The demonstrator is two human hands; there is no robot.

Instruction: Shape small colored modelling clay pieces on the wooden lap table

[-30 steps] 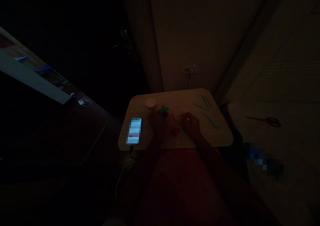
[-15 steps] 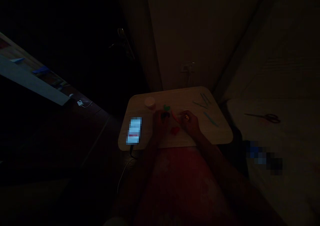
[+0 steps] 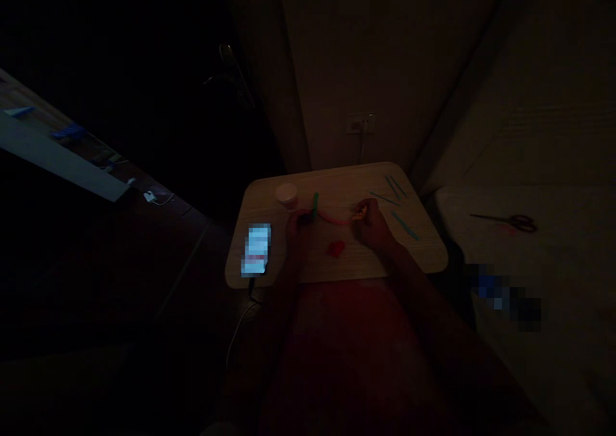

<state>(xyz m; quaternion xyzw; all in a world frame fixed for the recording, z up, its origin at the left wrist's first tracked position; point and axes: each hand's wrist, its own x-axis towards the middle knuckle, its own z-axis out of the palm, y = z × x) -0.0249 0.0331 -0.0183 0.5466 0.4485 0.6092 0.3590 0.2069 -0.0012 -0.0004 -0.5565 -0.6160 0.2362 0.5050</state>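
the red strip (image 3: 334, 220), slanted beside the right hand (image 3: 374, 229) half a second ago, now bows across above the table (image 3: 423, 256) toward the green piece (image 3: 316, 202); whether they join, i cannot tell. the left hand (image 3: 298, 226) pinches the green piece, the right a yellow lump (image 3: 360, 214).

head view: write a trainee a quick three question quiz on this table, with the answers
1. True or false: the red lump lies nearer the wearer than the pale-lidded tub.
2. Which is closer to the green piece? a) left hand b) right hand c) scissors
3. How many blue-green sticks lie on the right part of the wooden table?

Key: 1 true; 2 a; 3 four.
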